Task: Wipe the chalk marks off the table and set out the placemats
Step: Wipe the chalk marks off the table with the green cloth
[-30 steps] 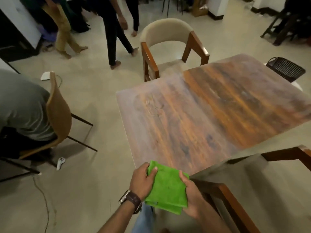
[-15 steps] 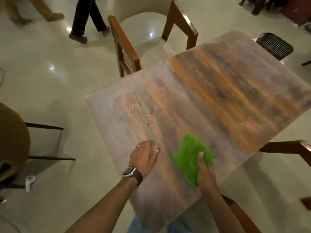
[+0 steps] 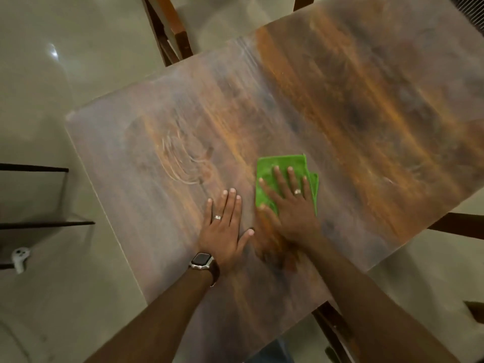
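A green cloth (image 3: 284,163) lies flat on the brown wooden table (image 3: 353,106). My right hand (image 3: 289,205) presses down on the cloth with fingers spread. My left hand (image 3: 225,226), with a watch on the wrist, rests flat on the bare wood just left of the cloth, fingers together. Pale chalk marks (image 3: 180,163), curved scribbles, show on the table up and to the left of my left hand. No placemats are in view.
A wooden chair (image 3: 172,32) stands at the table's far side and another chair frame (image 3: 332,326) at the near edge. Dark chair legs (image 3: 39,195) and a small white controller (image 3: 19,258) are on the pale floor at left.
Both hands went from holding the cloth off the table's edge to the tabletop. My right hand now lies flat on the spread cloth, my left hand flat beside it. The camera moved closer over the table.
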